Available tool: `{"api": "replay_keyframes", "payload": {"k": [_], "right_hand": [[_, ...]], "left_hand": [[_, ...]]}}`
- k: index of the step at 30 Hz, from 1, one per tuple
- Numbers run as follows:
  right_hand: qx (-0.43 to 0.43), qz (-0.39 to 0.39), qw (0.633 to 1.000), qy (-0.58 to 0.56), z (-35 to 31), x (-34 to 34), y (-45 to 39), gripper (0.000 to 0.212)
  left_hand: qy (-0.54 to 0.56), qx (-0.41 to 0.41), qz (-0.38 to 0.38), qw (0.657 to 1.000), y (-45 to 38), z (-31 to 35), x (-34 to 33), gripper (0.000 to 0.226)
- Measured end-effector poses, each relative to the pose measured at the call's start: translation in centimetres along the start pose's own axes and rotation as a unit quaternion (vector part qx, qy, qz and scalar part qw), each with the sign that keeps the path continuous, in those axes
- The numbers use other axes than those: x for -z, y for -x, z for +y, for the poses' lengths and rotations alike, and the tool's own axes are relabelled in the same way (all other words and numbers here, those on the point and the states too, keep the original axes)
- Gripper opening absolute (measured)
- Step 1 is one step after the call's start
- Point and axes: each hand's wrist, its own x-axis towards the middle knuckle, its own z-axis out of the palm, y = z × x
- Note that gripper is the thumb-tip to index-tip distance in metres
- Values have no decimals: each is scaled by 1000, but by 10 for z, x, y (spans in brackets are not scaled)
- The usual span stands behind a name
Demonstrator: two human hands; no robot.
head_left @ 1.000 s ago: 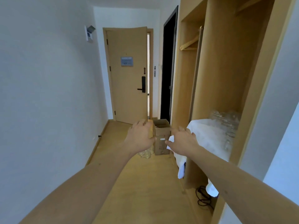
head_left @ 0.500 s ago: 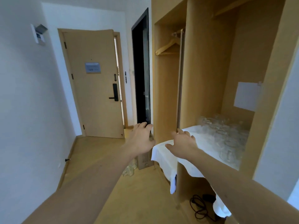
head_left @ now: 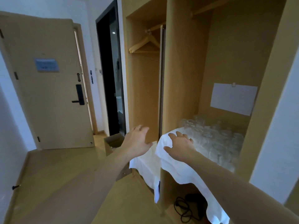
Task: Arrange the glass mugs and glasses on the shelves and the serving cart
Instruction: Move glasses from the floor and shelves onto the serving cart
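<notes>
Turned from the hallway to face the wardrobe shelf, both hands out and empty.

A second ago the view ran down the corridor toward the door; now it has swung right, and the glass mugs and glasses [head_left: 210,135] sit in full sight — a crowded cluster on the white cloth [head_left: 176,168] covering the shelf inside the wooden wardrobe [head_left: 182,78]. I would judge the reach for the first glass is about to begin. The left hand [head_left: 137,143] hangs in the air with fingers spread, holding nothing, in front of the cardboard box [head_left: 111,143] on the floor. The right hand [head_left: 181,146] is open too, fingers straight over the cloth's front corner — touching it or just above, I cannot tell.
</notes>
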Motion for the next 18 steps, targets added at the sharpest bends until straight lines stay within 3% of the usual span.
{"api": "replay_keyframes", "payload": {"k": [18], "right_hand": [[-83,29,995,-45,90,-18,-207,52]], "left_hand": [[9,-95,-34,995,-245,8,-84,72]]}}
